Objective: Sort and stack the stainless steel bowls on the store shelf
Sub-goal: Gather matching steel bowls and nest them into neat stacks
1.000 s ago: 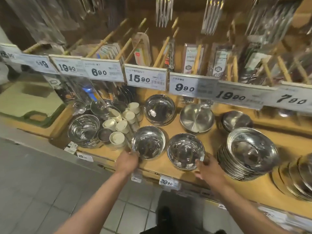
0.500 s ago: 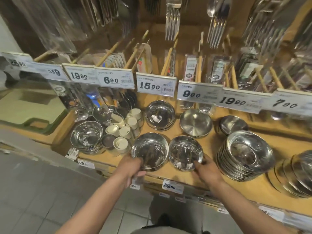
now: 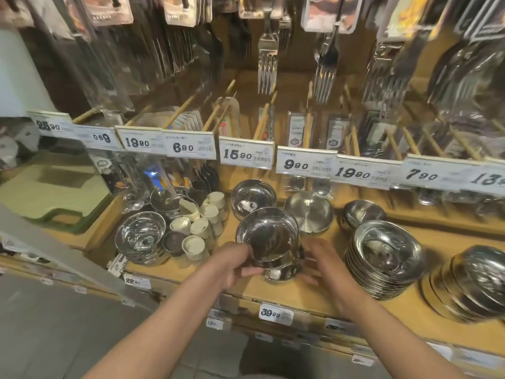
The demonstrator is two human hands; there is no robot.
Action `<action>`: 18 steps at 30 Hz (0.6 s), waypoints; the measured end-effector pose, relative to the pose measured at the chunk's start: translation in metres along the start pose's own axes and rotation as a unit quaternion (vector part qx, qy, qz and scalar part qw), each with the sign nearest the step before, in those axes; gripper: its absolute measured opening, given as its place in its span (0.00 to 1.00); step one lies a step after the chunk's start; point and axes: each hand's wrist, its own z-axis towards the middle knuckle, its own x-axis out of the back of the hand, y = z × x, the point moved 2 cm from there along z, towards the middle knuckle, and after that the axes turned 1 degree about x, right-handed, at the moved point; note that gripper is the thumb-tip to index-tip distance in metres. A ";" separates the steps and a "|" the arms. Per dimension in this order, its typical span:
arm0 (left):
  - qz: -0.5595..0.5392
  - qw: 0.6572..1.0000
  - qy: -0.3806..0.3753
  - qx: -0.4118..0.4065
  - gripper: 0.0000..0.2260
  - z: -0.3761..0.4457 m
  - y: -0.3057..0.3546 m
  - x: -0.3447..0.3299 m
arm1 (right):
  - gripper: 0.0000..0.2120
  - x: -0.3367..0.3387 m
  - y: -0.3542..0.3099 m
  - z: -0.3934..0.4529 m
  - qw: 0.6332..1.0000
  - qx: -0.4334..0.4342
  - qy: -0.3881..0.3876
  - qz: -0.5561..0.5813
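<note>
Wooden store shelving (image 3: 341, 302) fills the view, with price tags along its edges and packaged forks (image 3: 267, 61) hung above at 12 o'clock. Near the centre, a steel bowl (image 3: 269, 233) is held tilted above a second bowl (image 3: 284, 269) that sits on the shelf at the front edge; the two overlap, but whether they touch cannot be told. The left hand (image 3: 235, 265) is clenched on the tilted bowl, its rim pinched at the near left side between thumb and fingers. The right hand (image 3: 325, 265) is seen at 3 o'clock of the lower bowl, blurred, its fingers spread loosely beside the bowl wall; its grip is released and nothing is grasped by it. Behind, at 12 o'clock, one more bowl (image 3: 252, 196) stands upright, and an overturned bowl (image 3: 310, 212) lies just to its right. A tall stack of wide steel bowls (image 3: 385, 258) is placed at 3 o'clock, with another leaning stack (image 3: 472, 283) further right. At 9 o'clock, a shiny deep bowl (image 3: 140, 236) stands beside a cluster of small cream cups (image 3: 200, 228).
</note>
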 end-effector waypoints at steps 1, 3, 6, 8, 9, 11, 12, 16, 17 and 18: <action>0.006 1.000 -0.009 -0.002 0.05 0.000 0.002 -0.005 | 0.16 -0.001 -0.003 -0.001 1.000 -0.004 -0.010 0.005; 0.024 0.999 -0.026 -0.017 0.06 -0.003 0.005 -0.013 | 0.17 -0.002 -0.009 -0.003 1.000 0.001 -0.014 -0.011; 0.089 0.994 -0.050 -0.049 0.12 -0.007 0.013 -0.015 | 0.16 0.006 -0.022 -0.008 0.999 -0.002 -0.020 -0.027; 0.144 0.986 -0.054 -0.063 0.19 -0.011 0.022 -0.012 | 0.14 0.014 -0.030 -0.009 0.999 -0.011 -0.024 -0.032; 0.157 0.984 -0.045 -0.076 0.19 -0.011 0.028 -0.010 | 0.13 0.017 -0.034 -0.009 0.999 -0.017 -0.029 -0.033; 0.169 0.978 -0.024 -0.119 0.13 -0.008 0.039 -0.006 | 0.11 0.019 -0.041 -0.008 0.998 -0.025 -0.043 -0.032; 0.174 0.974 -0.020 -0.142 0.10 -0.007 0.043 -0.005 | 0.11 0.019 -0.043 -0.007 0.998 -0.025 -0.050 -0.033; 0.187 0.964 0.013 -0.189 0.05 0.005 0.048 0.000 | 0.13 0.012 -0.044 0.003 0.998 -0.016 -0.048 -0.041; 0.194 0.961 0.024 -0.195 0.05 0.008 0.047 0.002 | 0.14 0.011 -0.041 0.007 0.998 -0.016 -0.041 -0.045; 0.199 0.959 0.029 -0.198 0.06 0.012 0.045 0.004 | 0.14 0.009 -0.037 0.011 0.998 -0.017 -0.035 -0.048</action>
